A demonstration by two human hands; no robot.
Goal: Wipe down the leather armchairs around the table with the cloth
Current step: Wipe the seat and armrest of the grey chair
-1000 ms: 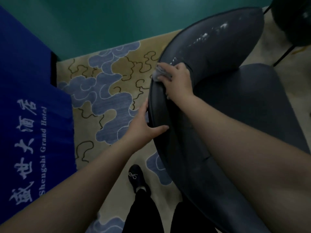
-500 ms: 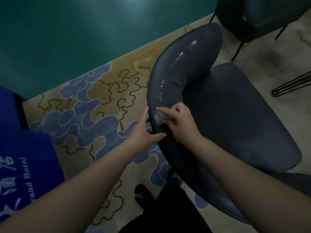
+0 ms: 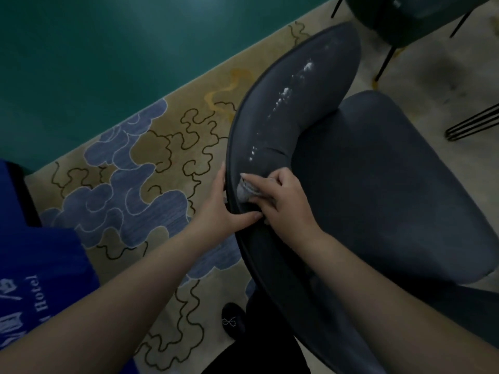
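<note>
Looking down from the head camera, the dark leather armchair (image 3: 378, 184) fills the right half of the shot, with its curved backrest sweeping from lower middle up toward the top right. The right hand (image 3: 286, 203) has its fingers curled around a small grey cloth (image 3: 247, 188), bunched up and pressed against the inner face of the backrest, right by the top rim. The left hand (image 3: 226, 209) grips that same rim from the outside: thumb lying across the top edge, fingers wrapped behind the back where they're mostly hidden. The two hands are just beside each other, thumb nearly touching the right hand.

Further up the backrest there's a streak of white specks (image 3: 286, 95) along the leather, could be foam or glare, can't tell which. Under the chair is a patterned carpet (image 3: 129, 184), tan with blue cloud shapes. A blue cloth with white lettering (image 3: 35, 279) sits at the lower left. A black shoe (image 3: 233, 319) shows at the bottom, and part of another dark chair (image 3: 405, 17) with thin black legs sits at the top right.
</note>
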